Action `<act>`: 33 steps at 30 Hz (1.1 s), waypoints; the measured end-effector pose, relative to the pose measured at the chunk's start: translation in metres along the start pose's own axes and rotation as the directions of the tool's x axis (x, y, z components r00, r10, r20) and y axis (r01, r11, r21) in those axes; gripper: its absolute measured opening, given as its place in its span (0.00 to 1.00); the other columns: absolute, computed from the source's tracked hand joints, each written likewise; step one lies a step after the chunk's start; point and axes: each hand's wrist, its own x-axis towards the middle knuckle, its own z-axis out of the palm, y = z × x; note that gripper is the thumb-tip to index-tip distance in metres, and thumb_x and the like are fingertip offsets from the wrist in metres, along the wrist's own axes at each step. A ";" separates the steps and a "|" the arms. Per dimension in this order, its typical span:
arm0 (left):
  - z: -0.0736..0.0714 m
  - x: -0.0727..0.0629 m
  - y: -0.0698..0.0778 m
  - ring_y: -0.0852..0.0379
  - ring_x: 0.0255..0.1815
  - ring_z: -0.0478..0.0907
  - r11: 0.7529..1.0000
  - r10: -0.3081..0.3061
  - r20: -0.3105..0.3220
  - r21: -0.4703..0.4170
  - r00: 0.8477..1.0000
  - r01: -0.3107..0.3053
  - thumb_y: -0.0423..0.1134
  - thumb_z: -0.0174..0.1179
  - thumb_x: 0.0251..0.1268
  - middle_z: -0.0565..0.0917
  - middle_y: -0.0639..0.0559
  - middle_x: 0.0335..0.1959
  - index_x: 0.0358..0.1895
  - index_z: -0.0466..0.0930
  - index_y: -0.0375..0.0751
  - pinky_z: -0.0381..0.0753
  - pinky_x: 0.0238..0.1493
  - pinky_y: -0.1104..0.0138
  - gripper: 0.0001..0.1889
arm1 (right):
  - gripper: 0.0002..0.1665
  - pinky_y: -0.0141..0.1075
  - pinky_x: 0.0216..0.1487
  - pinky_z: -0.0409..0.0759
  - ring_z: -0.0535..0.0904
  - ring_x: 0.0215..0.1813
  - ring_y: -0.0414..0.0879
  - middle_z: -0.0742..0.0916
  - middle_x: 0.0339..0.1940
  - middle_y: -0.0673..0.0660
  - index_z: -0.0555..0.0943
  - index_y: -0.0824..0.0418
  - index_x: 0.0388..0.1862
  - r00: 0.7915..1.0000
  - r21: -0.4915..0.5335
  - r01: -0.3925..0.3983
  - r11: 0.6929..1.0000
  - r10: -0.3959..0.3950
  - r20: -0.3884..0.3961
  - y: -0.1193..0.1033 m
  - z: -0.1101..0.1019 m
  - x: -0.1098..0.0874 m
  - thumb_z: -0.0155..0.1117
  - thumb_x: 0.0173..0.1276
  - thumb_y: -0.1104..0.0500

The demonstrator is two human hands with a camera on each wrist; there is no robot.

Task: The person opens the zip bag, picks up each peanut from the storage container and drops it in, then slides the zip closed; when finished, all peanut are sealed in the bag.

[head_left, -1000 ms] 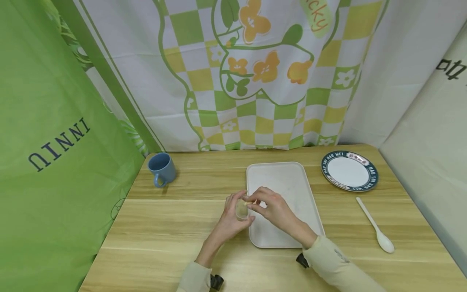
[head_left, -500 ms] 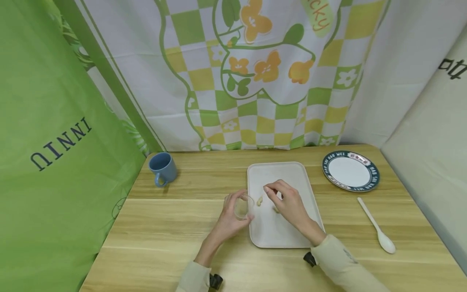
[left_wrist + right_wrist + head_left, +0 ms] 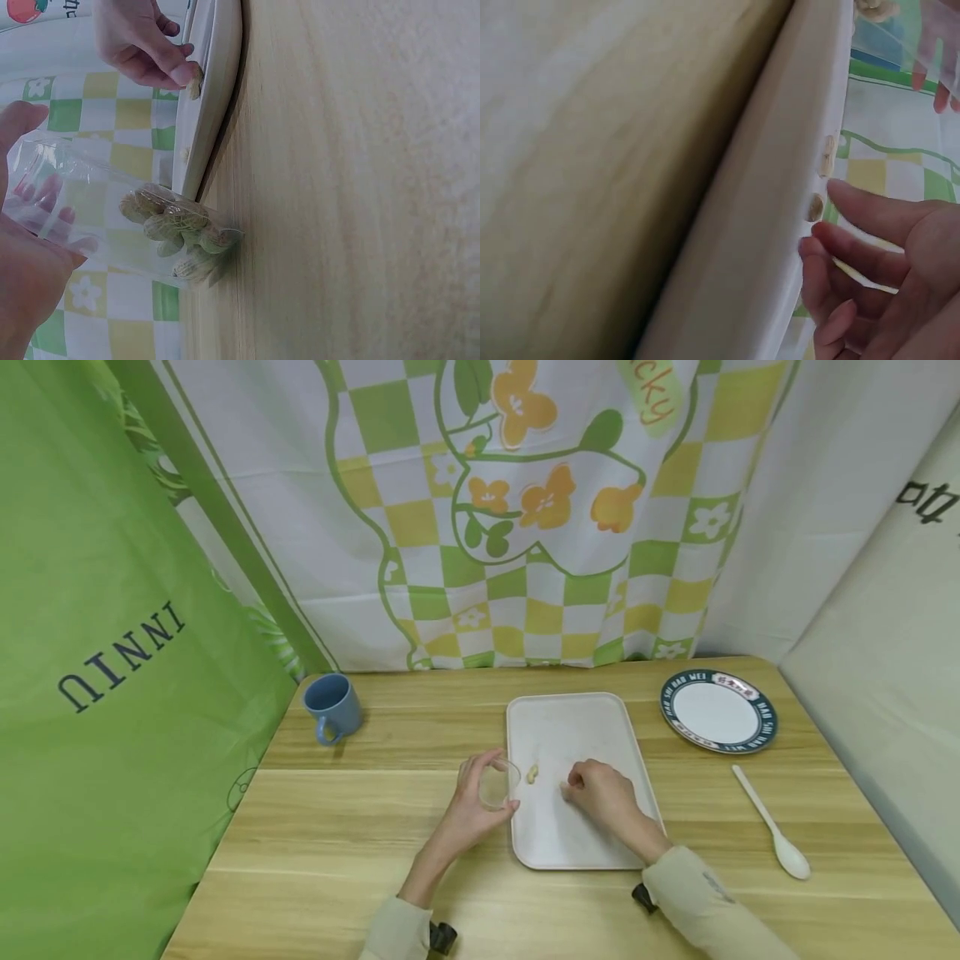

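Note:
My left hand grips a clear cup at the left edge of the pale tray. In the left wrist view, several unshelled peanuts lie at the cup's bottom, which is close over the wooden table. My right hand is low over the tray. Its thumb and finger pinch a peanut, seen in the right wrist view and also at the thumb tip in the left wrist view. Another peanut lies on the tray between the cup and my right hand.
A blue mug stands at the table's back left. At the back right is a plate with a dark patterned rim, and a white spoon lies in front of it. Patterned curtains hang behind the table.
My right hand has moved from the cup's mouth, where it held a peanut, rightward over the tray and down onto another peanut. My left hand still holds the cup in about the same place.

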 end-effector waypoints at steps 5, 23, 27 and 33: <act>0.001 0.000 0.000 0.51 0.65 0.59 1.000 0.008 0.001 0.000 1.000 -0.008 0.32 0.69 0.51 0.71 0.51 0.53 0.69 0.59 0.37 0.60 0.67 0.47 0.41 | 0.12 0.37 0.23 0.69 0.70 0.24 0.44 0.76 0.20 0.48 0.78 0.58 0.22 1.000 -0.016 -0.019 1.000 0.019 0.008 0.001 0.004 0.002 0.75 0.54 0.60; 0.003 0.001 -0.001 0.53 0.64 0.60 1.000 -0.007 0.002 0.001 1.000 0.007 0.31 0.70 0.51 0.71 0.52 0.53 0.69 0.59 0.42 0.61 0.67 0.48 0.41 | 0.06 0.35 0.25 0.73 0.73 0.25 0.41 0.81 0.22 0.50 0.82 0.62 0.28 0.993 0.100 0.065 0.993 -0.054 -0.109 -0.010 -0.004 0.007 0.73 0.55 0.65; 0.003 0.001 0.000 0.54 0.64 0.60 1.000 -0.009 0.002 0.000 1.000 0.009 0.32 0.70 0.51 0.71 0.52 0.54 0.70 0.59 0.45 0.61 0.66 0.49 0.41 | 0.06 0.34 0.27 0.74 0.75 0.27 0.41 0.83 0.24 0.52 0.83 0.62 0.30 0.980 0.152 0.130 0.980 -0.103 -0.173 -0.017 -0.011 0.009 0.73 0.55 0.65; 0.002 0.001 0.000 0.54 0.64 0.59 1.000 -0.017 0.007 0.003 1.000 0.017 0.32 0.69 0.51 0.71 0.51 0.53 0.69 0.59 0.47 0.61 0.67 0.49 0.41 | 0.07 0.36 0.30 0.78 0.78 0.31 0.42 0.84 0.28 0.51 0.84 0.62 0.34 0.933 0.210 0.278 0.937 -0.211 -0.292 -0.031 -0.020 0.010 0.73 0.56 0.66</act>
